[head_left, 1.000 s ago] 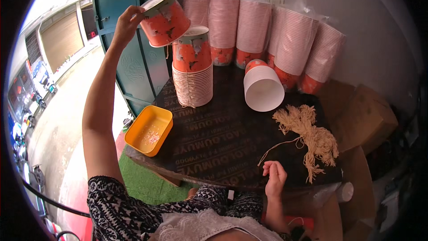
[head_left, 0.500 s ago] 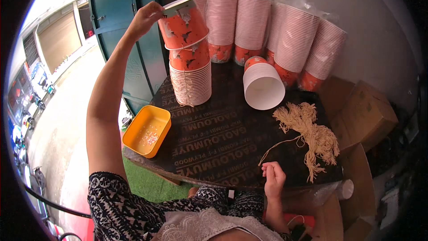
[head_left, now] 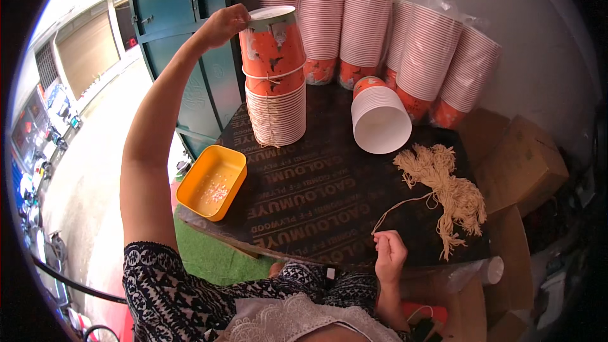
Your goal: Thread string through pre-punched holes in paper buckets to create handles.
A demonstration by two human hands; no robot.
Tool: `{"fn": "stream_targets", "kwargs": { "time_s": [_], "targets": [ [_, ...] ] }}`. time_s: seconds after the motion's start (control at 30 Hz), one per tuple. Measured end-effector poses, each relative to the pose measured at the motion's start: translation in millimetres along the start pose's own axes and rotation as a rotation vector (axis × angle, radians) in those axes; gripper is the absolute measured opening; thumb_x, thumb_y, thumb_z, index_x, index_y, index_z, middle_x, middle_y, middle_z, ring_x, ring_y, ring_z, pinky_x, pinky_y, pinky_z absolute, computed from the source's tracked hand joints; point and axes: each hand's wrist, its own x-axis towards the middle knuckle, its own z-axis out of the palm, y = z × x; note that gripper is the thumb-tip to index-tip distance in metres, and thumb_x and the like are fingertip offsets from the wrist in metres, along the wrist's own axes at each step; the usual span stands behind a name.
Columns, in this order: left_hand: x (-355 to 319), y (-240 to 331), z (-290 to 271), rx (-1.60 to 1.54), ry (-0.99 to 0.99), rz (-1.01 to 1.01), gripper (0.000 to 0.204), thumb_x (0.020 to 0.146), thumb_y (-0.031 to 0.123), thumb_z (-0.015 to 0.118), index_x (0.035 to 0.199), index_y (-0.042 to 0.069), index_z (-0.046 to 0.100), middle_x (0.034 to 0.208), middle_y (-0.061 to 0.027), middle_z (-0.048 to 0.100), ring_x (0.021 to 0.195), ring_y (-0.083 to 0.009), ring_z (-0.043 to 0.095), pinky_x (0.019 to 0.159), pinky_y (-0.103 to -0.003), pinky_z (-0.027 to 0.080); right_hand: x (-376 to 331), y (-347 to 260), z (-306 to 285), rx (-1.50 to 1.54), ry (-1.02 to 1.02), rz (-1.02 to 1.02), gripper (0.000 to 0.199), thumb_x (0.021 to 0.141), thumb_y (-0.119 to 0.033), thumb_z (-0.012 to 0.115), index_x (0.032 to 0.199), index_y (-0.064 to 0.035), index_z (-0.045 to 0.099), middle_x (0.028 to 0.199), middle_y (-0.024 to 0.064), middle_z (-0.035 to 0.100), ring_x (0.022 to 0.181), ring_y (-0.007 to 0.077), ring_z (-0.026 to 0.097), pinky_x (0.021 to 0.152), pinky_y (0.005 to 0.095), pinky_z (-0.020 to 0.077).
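Observation:
At the back left of the dark plywood table (head_left: 304, 209), a stack of upside-down paper buckets (head_left: 278, 117) stands with its white rims close together. My left hand (head_left: 228, 25) pinches the upper edge of the top orange paper bucket (head_left: 273, 47), which sits over the stack. Pieces of string hang down the stack's side. Low at the table's front edge, my right hand (head_left: 389, 256) is closed on the end of a beige string (head_left: 400, 204). That string runs back to a loose bundle of strings (head_left: 457, 199) on the right.
A yellow plastic box (head_left: 235, 183) with small pale bits inside stands at the left edge. Some nested paper buckets (head_left: 382, 128) lie on their side. Tall wrapped bucket stacks (head_left: 367, 25) line the wall. Cardboard boxes (head_left: 525, 158) stand at right, a teal metal door (head_left: 168, 12) at left.
My left hand has lowered the top paper bucket onto the stack, so less of the orange below it shows. My right hand keeps its hold on the string. The whole view has shifted slightly.

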Motion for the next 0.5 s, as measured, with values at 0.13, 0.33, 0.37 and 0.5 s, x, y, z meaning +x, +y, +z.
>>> {"fn": "stream_targets", "kwargs": {
  "time_s": [0.13,0.33,0.37,0.5],
  "targets": [
    [-1.3,4.6,8.9,0.089,-0.002,-0.004,0.013,0.092,0.012,0.062,0.101,0.002,0.059,0.091,-0.0077,0.066,0.087,-0.0163,0.062,0.079,-0.033,0.051,0.5,-0.7,-1.4,-0.027,0.001,-0.041,0.015,0.096,-0.005,0.051,0.090,0.0029,0.063,0.082,0.0052,0.060,0.068,0.0098,0.053,0.060,0.0230,0.0435],
    [-2.1,-0.2,7.6,0.117,-0.040,0.045,0.013,0.093,0.011,0.061,0.103,0.003,0.058,0.094,-0.0114,0.067,0.090,-0.0215,0.064,0.081,-0.035,0.051,0.1,-4.2,-0.6,-0.042,0.002,-0.052,0.015,0.095,-0.004,0.052,0.090,0.0033,0.063,0.083,0.0058,0.060,0.068,0.0108,0.053,0.061,0.0235,0.0436],
    [-2.1,0.4,8.0,0.141,-0.042,0.062,0.013,0.093,0.010,0.060,0.104,0.003,0.058,0.096,-0.0124,0.067,0.091,-0.0235,0.065,0.081,-0.036,0.051,0.1,-4.6,-0.3,-0.046,0.005,-0.054,0.014,0.095,-0.004,0.052,0.090,0.0034,0.063,0.083,0.0060,0.060,0.068,0.0110,0.053,0.061,0.0235,0.0435],
    [0.8,4.9,9.3,0.199,-0.075,0.047,0.013,0.093,0.010,0.058,0.105,0.003,0.057,0.096,-0.0143,0.068,0.091,-0.0270,0.066,0.080,-0.038,0.051,-0.8,-2.3,-1.3,-0.055,0.011,-0.057,0.015,0.095,-0.005,0.052,0.090,0.0035,0.063,0.082,0.0062,0.060,0.068,0.0111,0.053,0.061,0.0236,0.0434]
  ]
}}
